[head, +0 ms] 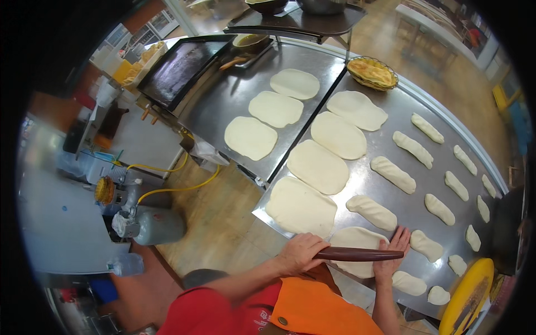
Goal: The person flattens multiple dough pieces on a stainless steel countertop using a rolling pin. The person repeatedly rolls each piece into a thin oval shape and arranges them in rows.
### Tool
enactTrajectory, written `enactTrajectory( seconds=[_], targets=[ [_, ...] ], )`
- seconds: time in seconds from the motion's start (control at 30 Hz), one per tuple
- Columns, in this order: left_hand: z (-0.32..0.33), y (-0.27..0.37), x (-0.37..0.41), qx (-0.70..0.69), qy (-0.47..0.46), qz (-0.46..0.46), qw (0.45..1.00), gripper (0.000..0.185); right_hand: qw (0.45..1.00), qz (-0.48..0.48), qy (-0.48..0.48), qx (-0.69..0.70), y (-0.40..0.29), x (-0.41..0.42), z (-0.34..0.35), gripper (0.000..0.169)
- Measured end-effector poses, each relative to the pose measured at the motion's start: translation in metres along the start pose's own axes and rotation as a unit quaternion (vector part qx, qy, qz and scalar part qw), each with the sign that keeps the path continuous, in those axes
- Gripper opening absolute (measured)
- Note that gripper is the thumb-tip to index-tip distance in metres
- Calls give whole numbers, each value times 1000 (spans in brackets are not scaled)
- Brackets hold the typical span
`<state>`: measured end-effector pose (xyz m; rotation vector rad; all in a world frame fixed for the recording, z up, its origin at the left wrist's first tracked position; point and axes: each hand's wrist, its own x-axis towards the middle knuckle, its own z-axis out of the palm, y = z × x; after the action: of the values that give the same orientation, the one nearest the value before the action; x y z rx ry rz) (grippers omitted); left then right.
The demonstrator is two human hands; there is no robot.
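My left hand (302, 253) is closed around the near end of a dark brown wooden rolling pin (360, 254). The pin slants across above a flattened dough sheet (356, 238) at the steel table's front edge. Beneath the pin's far end, my right hand (391, 253) lies with fingers extended and thumb spread at the sheet's right side. Just beyond that hand is a rolled dough piece (372, 212), and another dough piece (426, 246) sits to its right. A larger flat sheet (301, 206) lies beyond my left hand.
More flat sheets (251, 137) and several dough rolls (392, 175) cover the steel tables. A black griddle (184, 71) stands at the far left, a basket of flatbread (372, 73) at the back. A yellow oval object (467, 297) is front right; a gas cylinder (159, 226) stands left.
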<state>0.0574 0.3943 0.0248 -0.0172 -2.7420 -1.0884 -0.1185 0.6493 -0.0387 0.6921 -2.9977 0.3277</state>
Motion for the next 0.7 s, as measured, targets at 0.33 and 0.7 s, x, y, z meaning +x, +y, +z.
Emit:
enactTrajectory(
  seconds=[0.33,0.7],
  targets=[
    [-25,-1,20,93,-13,21,995,42,785,242,103,561,5,7,-74,38],
    [9,28,58,87,-123,188,970,52,949,65,165,260,-9,-24,-72,28]
  ],
)
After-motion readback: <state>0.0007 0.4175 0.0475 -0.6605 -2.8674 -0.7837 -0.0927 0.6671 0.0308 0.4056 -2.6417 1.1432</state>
